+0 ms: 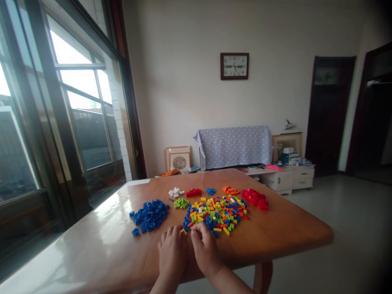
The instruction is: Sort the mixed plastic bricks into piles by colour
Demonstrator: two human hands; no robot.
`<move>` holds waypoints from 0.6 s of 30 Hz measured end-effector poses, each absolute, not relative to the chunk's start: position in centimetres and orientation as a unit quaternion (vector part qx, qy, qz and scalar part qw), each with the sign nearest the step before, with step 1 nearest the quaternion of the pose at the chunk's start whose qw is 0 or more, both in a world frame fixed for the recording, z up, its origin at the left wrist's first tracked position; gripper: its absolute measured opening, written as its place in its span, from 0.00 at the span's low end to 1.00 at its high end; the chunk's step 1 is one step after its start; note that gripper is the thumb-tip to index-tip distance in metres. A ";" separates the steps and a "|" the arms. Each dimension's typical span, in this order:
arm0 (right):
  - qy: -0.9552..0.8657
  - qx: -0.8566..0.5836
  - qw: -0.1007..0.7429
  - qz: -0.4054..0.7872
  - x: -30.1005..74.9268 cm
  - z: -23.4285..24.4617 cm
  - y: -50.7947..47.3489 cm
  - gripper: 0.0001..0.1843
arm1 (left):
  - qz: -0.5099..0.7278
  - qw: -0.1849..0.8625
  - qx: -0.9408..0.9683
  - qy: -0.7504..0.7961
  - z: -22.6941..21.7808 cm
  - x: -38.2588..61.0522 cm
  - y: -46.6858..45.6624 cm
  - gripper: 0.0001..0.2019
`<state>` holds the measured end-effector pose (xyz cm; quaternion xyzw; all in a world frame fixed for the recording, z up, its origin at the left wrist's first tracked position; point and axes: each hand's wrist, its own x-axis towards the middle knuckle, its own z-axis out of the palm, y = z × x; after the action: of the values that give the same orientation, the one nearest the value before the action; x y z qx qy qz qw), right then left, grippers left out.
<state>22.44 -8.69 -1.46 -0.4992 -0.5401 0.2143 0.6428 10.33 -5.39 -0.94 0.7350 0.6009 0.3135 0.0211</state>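
Observation:
My left hand [173, 250] rests at the near side of the table, its fingers curled and the thumb hidden. A small yellow piece [183, 231] shows at its index finger; whether it is gripped I cannot tell. Close beside it, my right hand [206, 246] has thumb and index finger pinched together, and what lies between them is too small to name. Both hands are at the near edge of a mixed pile of building bricks [219, 212] in yellow, green, orange, red, white and blue. Left of that pile is a heap of blue round pieces [151, 215].
Sorted along the far side of the wooden table [275, 232] are white bricks [176, 192], green bricks [181, 203], dark red bricks [194, 192], blue bricks [211, 191], orange bricks [230, 190] and bright red pieces [255, 199]. A low cabinet [281, 181] stands beyond.

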 end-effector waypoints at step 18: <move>-0.545 -0.785 0.290 -0.043 50.7 -1.3 -1.1 0.25 | 0.239 0.031 0.765 0.597 0.0 10.9 -5.7 0.16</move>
<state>50.72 -1.06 -1.26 -0.7853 -0.5452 -0.0432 0.2904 10.95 -5.68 -0.05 0.7652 0.5969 0.2390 0.0310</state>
